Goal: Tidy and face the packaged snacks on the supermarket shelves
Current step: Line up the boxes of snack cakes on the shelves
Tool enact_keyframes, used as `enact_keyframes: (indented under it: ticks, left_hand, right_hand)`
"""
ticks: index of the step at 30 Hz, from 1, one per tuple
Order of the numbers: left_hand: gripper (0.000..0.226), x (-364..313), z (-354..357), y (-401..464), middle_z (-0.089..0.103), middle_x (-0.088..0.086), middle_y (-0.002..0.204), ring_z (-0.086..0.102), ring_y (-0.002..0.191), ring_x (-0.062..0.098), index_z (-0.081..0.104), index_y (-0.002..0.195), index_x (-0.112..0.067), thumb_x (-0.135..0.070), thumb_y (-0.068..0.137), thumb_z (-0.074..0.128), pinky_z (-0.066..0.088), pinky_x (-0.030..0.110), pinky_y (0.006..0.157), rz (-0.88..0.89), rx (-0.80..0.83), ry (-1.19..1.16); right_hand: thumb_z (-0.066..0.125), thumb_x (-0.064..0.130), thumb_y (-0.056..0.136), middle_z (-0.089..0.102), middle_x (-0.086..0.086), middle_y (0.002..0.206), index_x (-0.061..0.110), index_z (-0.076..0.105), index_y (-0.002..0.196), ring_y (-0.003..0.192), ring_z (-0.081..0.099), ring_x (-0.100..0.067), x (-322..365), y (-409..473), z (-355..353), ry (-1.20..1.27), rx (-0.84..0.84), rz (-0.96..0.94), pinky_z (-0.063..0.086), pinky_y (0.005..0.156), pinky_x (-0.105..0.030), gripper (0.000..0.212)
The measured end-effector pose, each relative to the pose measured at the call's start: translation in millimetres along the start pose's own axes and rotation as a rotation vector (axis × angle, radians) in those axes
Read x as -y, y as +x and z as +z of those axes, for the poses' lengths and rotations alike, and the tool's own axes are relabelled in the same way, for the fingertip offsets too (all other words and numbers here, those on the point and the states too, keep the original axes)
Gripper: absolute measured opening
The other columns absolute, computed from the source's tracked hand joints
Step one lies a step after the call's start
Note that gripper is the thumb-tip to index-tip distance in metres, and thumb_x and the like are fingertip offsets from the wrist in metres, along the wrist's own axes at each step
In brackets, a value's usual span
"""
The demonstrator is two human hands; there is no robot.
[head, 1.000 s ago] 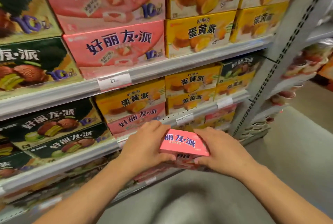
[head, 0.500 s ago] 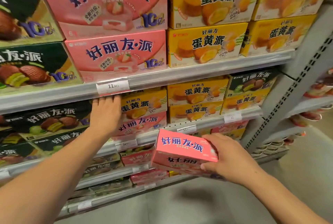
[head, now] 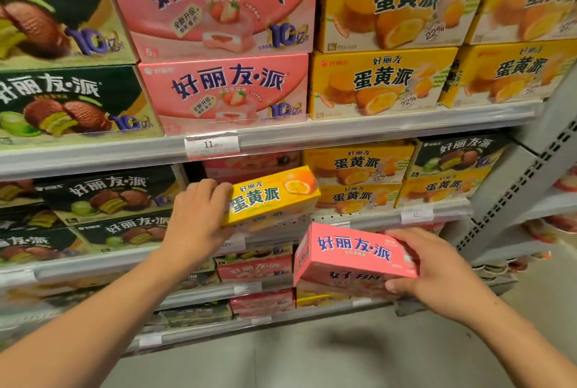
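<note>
Below the price tag (head: 212, 145): a yellow box (head: 271, 197), tilted, half out of the shelf row.
Left hand (head: 195, 219): grips the yellow box at its left end, fingers curled over the top edge (thumb hidden beneath).
Right hand (head: 437, 275): holds a pink box (head: 352, 256) lower right of the tag, in front of the shelves, thumb on top, fingers under; fingertips mostly hidden.
Pink box: tilted, top face and short left end both showing.
Behind the yellow box: a pink pack, only partly seen in shadow.
Right of the tag: yellow boxes (head: 356, 165) stacked two high, then a dark green box (head: 456, 153).
Lowest shelves: blurred packs, print unreadable.
Top row: cut off by the frame edge.
</note>
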State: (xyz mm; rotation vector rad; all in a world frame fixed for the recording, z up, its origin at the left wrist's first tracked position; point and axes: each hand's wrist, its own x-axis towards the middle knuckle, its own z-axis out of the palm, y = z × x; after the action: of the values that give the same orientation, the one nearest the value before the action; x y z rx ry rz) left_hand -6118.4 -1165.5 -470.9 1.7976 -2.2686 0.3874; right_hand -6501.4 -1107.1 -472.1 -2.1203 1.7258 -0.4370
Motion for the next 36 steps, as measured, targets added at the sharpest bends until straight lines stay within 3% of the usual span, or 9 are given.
enact_keyframes:
  ticks: [4,8,12,15,21,24,26,31,36]
  left_hand:
    - [0.083,7.9,-4.8,-27.7,0.057,0.011,0.097,0.055,0.085,0.034,0.058,0.114,-0.01,-0.037,0.045,0.095,0.048,0.041,0.065,-0.046,0.033,-0.042]
    - [0.083,34.8,-2.2,-68.0,0.058,0.01,0.096,0.054,0.081,0.031,0.059,0.117,-0.01,-0.041,0.047,0.093,0.048,0.039,0.063,-0.019,0.111,-0.008]
    - [0.08,64.4,7.7,-113.6,0.059,0.007,0.094,0.054,0.078,0.028,0.061,0.108,-0.012,-0.043,0.041,0.094,0.046,0.037,0.06,-0.055,0.193,0.005]
    - [0.077,81.4,12.5,-136.5,0.058,0.004,0.09,0.055,0.076,0.027,0.064,0.103,-0.015,-0.042,0.037,0.094,0.041,0.035,0.06,-0.069,0.232,-0.01]
    - [0.079,109.4,17.0,-160.3,0.059,0.005,0.098,0.056,0.083,0.027,0.063,0.114,-0.014,-0.045,0.045,0.09,0.044,0.036,0.064,-0.061,0.257,-0.065]
    - [0.08,124.0,20.5,-169.4,0.056,0.004,0.107,0.054,0.093,0.026,0.057,0.124,-0.017,-0.047,0.055,0.085,0.043,0.038,0.072,-0.077,0.271,-0.092]
    - [0.081,130.0,20.2,-171.6,0.057,0.003,0.103,0.055,0.089,0.025,0.06,0.12,-0.018,-0.046,0.05,0.087,0.043,0.037,0.069,-0.092,0.278,-0.085]
    - [0.079,133.3,17.8,-157.5,0.057,0.002,0.097,0.055,0.084,0.024,0.061,0.113,-0.018,-0.046,0.044,0.089,0.041,0.034,0.064,-0.099,0.214,-0.079]
    - [0.08,128.1,16.4,-147.5,0.056,0.0,0.1,0.055,0.087,0.023,0.059,0.114,-0.02,-0.046,0.045,0.089,0.044,0.034,0.067,-0.066,0.205,-0.098]
  right_hand:
    - [0.089,0.034,0.06,0.044,0.035,0.105,0.036,0.048,0.131,0.102,0.044,-0.004,16.4,12.2,-18.4,-0.036,0.008,-0.058,0.039,0.087,-0.031,0.082]
    - [0.091,0.03,0.058,0.047,0.031,0.108,0.034,0.05,0.13,0.103,0.043,-0.001,51.7,28.6,-25.8,-0.033,0.012,-0.153,0.037,0.087,-0.03,0.083]
    - [0.091,0.034,0.057,0.058,0.007,0.123,0.022,0.052,0.133,0.116,0.049,-0.02,99.6,51.5,-12.7,-0.159,-0.108,-0.261,0.037,0.101,-0.049,0.086]
    - [0.089,0.032,0.06,0.059,0.001,0.126,0.021,0.052,0.132,0.116,0.05,-0.024,132.3,76.5,7.3,-0.229,-0.21,-0.315,0.037,0.1,-0.048,0.082]
    - [0.084,0.03,0.065,0.062,0.002,0.117,0.026,0.048,0.126,0.11,0.052,-0.022,180.3,126.9,47.6,-0.448,-0.29,-0.352,0.037,0.097,-0.046,0.072]
    - [0.084,0.023,0.061,0.058,0.001,0.122,0.026,0.047,0.13,0.115,0.047,-0.025,190.6,135.3,64.8,-0.505,-0.359,-0.318,0.026,0.094,-0.039,0.078]
    - [0.082,0.019,0.062,0.054,-0.001,0.129,0.023,0.044,0.135,0.121,0.041,-0.027,191.4,133.9,77.1,-0.492,-0.363,-0.285,0.022,0.092,-0.038,0.082]
    - [0.08,0.015,0.068,0.048,-0.006,0.138,0.014,0.041,0.141,0.127,0.039,-0.029,189.7,139.5,92.6,-0.547,-0.287,-0.284,0.03,0.099,-0.046,0.083]
    - [0.081,0.015,0.062,0.057,-0.008,0.115,0.011,0.051,0.125,0.107,0.048,-0.03,189.5,158.0,90.7,-0.623,-0.267,-0.286,0.035,0.091,-0.044,0.069]
